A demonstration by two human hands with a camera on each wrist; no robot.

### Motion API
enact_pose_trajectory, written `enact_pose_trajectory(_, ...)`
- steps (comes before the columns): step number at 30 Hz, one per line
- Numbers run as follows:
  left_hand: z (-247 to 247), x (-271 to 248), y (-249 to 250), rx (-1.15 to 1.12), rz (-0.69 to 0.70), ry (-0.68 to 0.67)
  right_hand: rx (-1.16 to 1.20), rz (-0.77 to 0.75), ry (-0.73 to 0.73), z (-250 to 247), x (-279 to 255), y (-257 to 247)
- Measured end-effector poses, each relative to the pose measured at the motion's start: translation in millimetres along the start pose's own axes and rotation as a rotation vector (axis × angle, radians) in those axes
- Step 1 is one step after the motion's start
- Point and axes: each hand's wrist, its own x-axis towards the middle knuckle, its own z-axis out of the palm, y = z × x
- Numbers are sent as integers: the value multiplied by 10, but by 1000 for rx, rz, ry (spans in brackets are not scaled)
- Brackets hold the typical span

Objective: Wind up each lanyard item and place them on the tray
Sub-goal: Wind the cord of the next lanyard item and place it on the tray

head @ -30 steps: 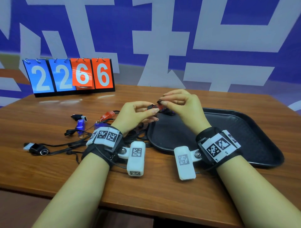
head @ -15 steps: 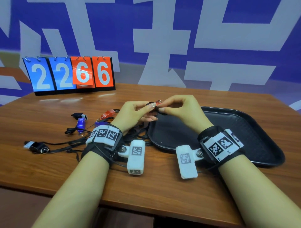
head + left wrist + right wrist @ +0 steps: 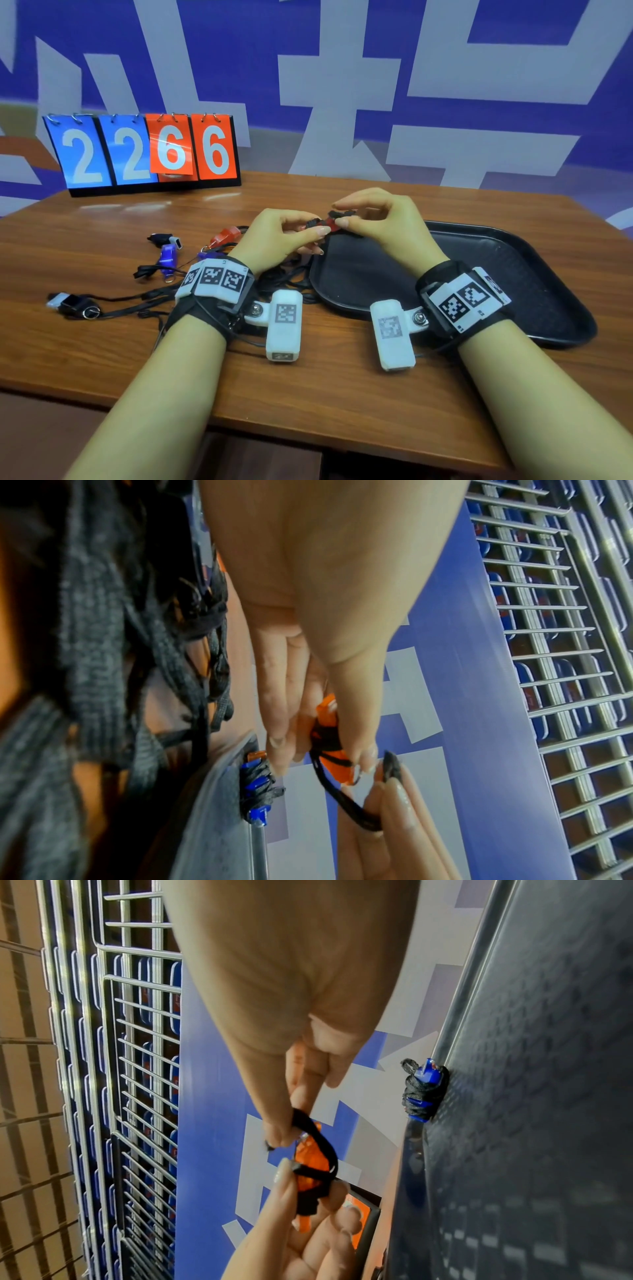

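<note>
An orange-red whistle point(image 3: 325, 222) point(image 3: 337, 767) point(image 3: 310, 1164), partly wrapped in its black lanyard cord point(image 3: 325, 1148), is held in the air over the left rim of the black tray point(image 3: 513, 274). My left hand point(image 3: 313, 229) point(image 3: 322, 746) pinches the whistle body. My right hand point(image 3: 340, 215) point(image 3: 291, 1123) pinches a loop of the cord just beside it. A blue whistle wound in black cord point(image 3: 423, 1091) point(image 3: 257, 791) lies on the tray by its far rim; the hands hide it in the head view.
Several unwound lanyard items lie left of the tray on the wooden table point(image 3: 102, 342): a red whistle point(image 3: 227, 235), a blue one point(image 3: 168, 257), a black one point(image 3: 164, 238) and a black-and-white one point(image 3: 72, 303), their cords tangled. A flip scoreboard point(image 3: 144, 150) stands at the back left.
My right hand has carried the cord round the whistle and now sits slightly higher and further back. My left hand keeps its pinch on the whistle, almost in place.
</note>
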Motion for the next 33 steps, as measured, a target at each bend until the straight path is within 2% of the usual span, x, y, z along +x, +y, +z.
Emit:
enact_pose_trajectory(10,10,-4,0,15,-10,-9,6,35,-81,12,-8,28)
enact_pose_trajectory(19,-15,-28,27,97,-3,-47,-284,4,-94,-2,0,-12)
enact_pose_trajectory(25,42,-22,28,51,-82,-43,-547,-32,-128,13,20,-61)
enact_pose_trajectory(33,107,-21,64,-4,-220,-36,-584,-27,-115,22,-12,-53)
